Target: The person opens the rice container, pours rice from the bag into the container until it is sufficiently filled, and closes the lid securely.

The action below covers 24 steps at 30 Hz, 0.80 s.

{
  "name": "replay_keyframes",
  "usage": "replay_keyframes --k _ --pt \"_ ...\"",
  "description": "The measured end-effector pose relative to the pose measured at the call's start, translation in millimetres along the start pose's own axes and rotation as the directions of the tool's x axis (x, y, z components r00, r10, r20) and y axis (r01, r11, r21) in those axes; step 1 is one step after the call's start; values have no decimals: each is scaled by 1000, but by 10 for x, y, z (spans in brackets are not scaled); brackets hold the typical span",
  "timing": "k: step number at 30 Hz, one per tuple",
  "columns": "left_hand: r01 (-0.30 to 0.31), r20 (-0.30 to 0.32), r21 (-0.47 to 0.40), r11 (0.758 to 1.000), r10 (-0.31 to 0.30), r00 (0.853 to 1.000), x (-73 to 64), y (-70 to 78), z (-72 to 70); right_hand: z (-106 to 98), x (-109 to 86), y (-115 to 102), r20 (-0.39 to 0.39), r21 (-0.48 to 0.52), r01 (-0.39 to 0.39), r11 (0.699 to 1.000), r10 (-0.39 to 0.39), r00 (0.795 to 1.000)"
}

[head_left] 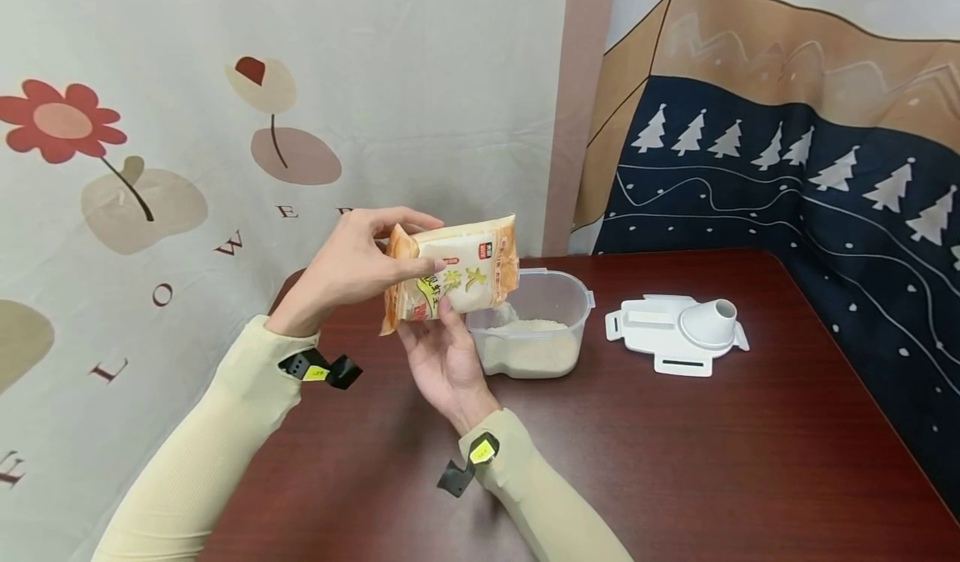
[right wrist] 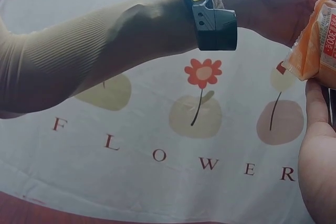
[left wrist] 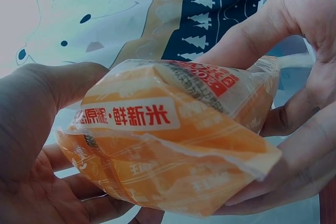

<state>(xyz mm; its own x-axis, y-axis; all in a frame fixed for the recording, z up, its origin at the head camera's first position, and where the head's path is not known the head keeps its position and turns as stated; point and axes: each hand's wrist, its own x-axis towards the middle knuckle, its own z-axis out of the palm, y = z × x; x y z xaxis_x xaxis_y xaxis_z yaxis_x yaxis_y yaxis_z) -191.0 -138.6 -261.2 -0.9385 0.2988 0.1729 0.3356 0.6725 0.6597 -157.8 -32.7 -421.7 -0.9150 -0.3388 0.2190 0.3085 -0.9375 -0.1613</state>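
A small bag of rice (head_left: 472,274), clear plastic with orange ends and printed characters, is held up above the table, tilted. My left hand (head_left: 360,258) grips its left end, thumb across the front and fingers over the top. From below, my right hand (head_left: 450,366) holds the lower edge with its thumb against the front; its other fingers are partly hidden behind the bag. In the left wrist view, an orange end of the bag (left wrist: 168,150) faces the camera. Just behind the right hand stands a clear plastic container (head_left: 566,312) with white rice (head_left: 528,349) in it, its top uncovered.
A white lid (head_left: 645,324) with a raised round spout lies to the right of the container. Everything rests on a dark reddish-brown table (head_left: 720,454). Printed fabric (head_left: 450,87) hangs behind and along the table's sides.
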Motion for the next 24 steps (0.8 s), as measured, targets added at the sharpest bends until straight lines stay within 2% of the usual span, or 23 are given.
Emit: replay_keyframes --k 12,24 --pt "15 10 -3 1000 -15 1000 -2 22 -11 9 -4 3 3 -1 2 1000 -2 1000" --pt "1 8 0 1000 -1 1000 5 30 -26 31 -3 5 11 -6 0 1000 0 1000"
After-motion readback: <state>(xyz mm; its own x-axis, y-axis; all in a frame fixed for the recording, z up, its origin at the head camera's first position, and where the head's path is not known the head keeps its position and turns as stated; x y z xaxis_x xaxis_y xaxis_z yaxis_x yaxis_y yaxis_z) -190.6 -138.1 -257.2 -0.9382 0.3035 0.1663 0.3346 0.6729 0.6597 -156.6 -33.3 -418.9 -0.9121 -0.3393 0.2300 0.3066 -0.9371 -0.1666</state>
